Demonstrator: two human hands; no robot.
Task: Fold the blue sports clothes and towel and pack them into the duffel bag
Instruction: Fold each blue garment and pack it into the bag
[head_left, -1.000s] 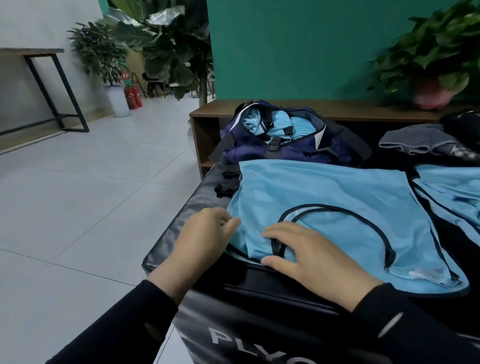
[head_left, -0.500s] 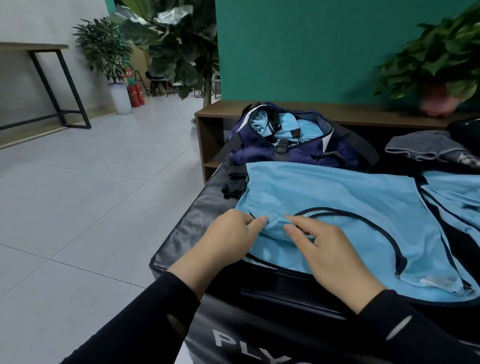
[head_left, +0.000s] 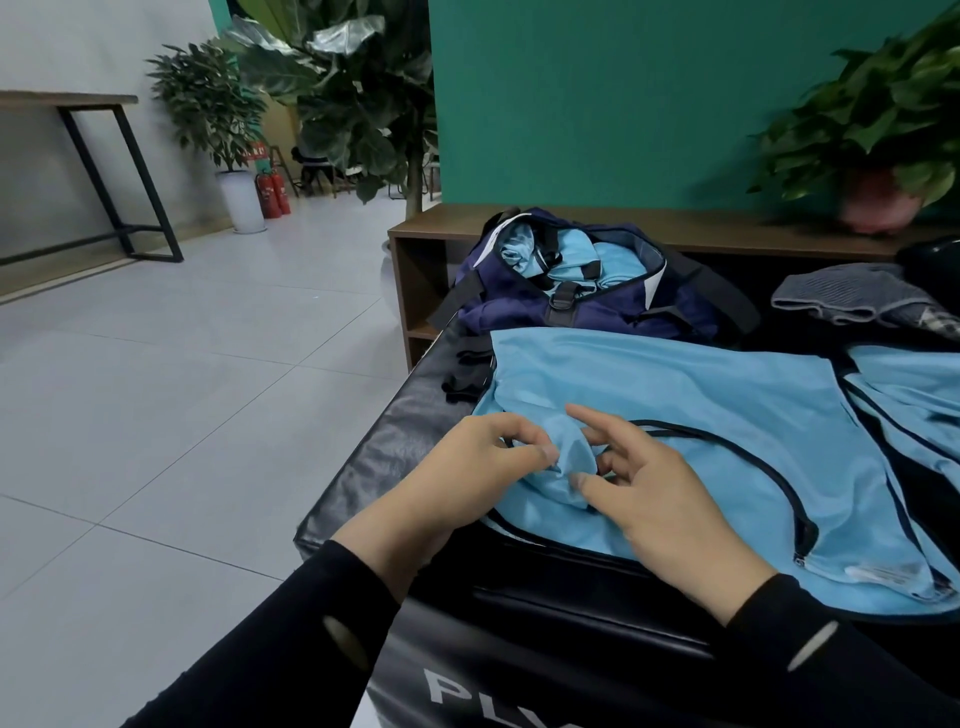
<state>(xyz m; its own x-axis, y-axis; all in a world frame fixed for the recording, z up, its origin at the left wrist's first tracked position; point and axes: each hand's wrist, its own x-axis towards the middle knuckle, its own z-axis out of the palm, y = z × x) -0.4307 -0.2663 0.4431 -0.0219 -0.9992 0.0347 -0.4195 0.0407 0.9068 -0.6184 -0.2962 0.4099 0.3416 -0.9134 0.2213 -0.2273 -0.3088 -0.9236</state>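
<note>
We see two bare hands, the left hand (head_left: 467, 467) and the right hand (head_left: 670, 499), with no gloves, rings or watch on the parts that show. The nails on the fingers (head_left: 582, 480) look short and unpainted. Both forearms are covered by long, close-fitting black sleeves, the left sleeve (head_left: 291, 639) and the right sleeve (head_left: 831, 660), each ending at the wrist in a plain cuff. Each sleeve carries a small pale, elongated oval mark a little way behind the cuff; we cannot tell whether these are reflective patches or openings.

Left hand (head_left: 470, 470) and right hand (head_left: 660, 499) both pinch, fingertips nearly meeting.
</note>
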